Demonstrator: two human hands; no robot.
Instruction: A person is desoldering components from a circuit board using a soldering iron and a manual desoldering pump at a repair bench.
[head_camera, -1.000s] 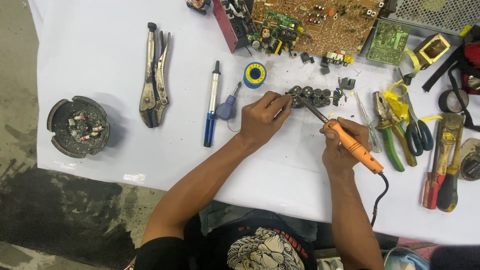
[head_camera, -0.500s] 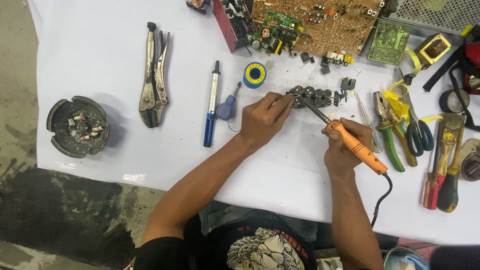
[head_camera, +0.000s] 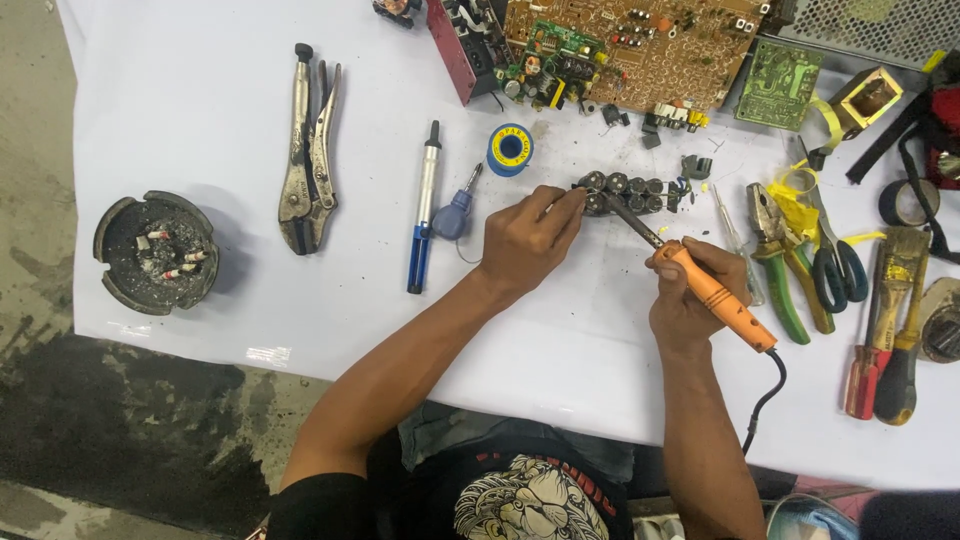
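Orange-handled soldering iron (head_camera: 715, 296) held slantwise, long axis running from lower right up to upper left, dark tip aimed at the row of black capacitors (head_camera: 630, 190) on the white table (head_camera: 200, 130); black cord trailing off the handle's lower end toward the table edge

Right hand (head_camera: 683, 305) closed around the iron's handle near its front end, pen-style, wrist resting on the table, forearm reaching up from the body

Left hand (head_camera: 525, 240) knuckles up, fingertips (head_camera: 575, 200) pinched together at the left end of the capacitor row; what sits between them too small to tell

Round dark ashtray (head_camera: 155, 252) at far left, well apart from both hands, holding ash and several cigarette butts

Beside the left hand: blue desoldering pump (head_camera: 424, 215), small blue screwdriver (head_camera: 457, 212), blue solder spool (head_camera: 510, 150); locking pliers (head_camera: 308, 150) farther left. Brown circuit board (head_camera: 640, 45) above the capacitors; green-handled pliers (head_camera: 775, 265) right of the iron
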